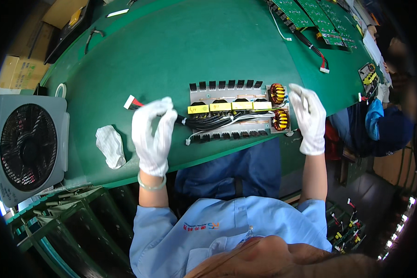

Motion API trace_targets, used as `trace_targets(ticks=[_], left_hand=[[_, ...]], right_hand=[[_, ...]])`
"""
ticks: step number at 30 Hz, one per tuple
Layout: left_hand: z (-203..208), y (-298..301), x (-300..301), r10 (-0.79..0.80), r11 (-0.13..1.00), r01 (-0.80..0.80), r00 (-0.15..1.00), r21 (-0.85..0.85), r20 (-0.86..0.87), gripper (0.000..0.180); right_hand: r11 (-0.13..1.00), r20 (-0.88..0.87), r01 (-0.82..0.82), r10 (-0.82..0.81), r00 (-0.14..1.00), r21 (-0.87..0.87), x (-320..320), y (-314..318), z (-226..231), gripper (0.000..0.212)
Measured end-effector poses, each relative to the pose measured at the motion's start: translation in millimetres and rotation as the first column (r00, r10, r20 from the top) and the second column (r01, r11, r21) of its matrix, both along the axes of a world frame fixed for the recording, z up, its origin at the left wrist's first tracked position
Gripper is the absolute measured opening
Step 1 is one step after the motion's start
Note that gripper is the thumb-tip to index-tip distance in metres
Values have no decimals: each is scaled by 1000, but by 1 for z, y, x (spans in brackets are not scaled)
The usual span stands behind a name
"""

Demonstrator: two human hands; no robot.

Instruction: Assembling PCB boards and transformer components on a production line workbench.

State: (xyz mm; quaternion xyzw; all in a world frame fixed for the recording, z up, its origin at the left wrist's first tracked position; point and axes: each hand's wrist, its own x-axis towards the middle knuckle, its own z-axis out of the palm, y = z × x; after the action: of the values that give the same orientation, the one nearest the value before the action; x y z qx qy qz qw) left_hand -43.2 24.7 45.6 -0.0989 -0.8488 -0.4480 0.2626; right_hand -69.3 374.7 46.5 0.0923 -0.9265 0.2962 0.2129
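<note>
A circuit assembly (227, 98) lies on the green bench mat in front of me. It carries black components along both long edges, a row of yellow-topped parts (242, 106) and two ring coils (277, 94) wound in yellow and dark at its right end. A black cable bundle (204, 123) runs left from it, passing behind my left hand (152, 134) to a white connector (130, 102) with red and black wires. That gloved hand has thumb and fingers apart. Beside the coils, my gloved right hand (308, 118) is raised, fingers apart, holding nothing.
A grey box fan (30, 146) stands at the left. A crumpled white cloth (110, 146) lies left of my left hand. Pliers (92, 41) rest at the far left; green circuit boards (294, 11) with another cable (312, 46) are at the far right. Another person sits at the right.
</note>
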Motion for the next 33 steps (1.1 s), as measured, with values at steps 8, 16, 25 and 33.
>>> trace_targets(ticks=[8,16,25,33], left_hand=[[-26,7,45,39,998,-29,977,-47,209,23],[-38,16,49,-5,943,77,976,-325,218,37],[-50,10,54,-69,986,84,992,-142,107,32],[-47,13,48,-99,985,103,994,-139,36,28]], right_hand=[[992,29,-124,123,992,12,34,-27,-5,39],[986,88,-158,153,984,53,30,-25,-5,45],[988,81,-19,31,996,-153,27,-15,-23,26],[499,227,316,-233,946,-807,43,-9,-20,24]])
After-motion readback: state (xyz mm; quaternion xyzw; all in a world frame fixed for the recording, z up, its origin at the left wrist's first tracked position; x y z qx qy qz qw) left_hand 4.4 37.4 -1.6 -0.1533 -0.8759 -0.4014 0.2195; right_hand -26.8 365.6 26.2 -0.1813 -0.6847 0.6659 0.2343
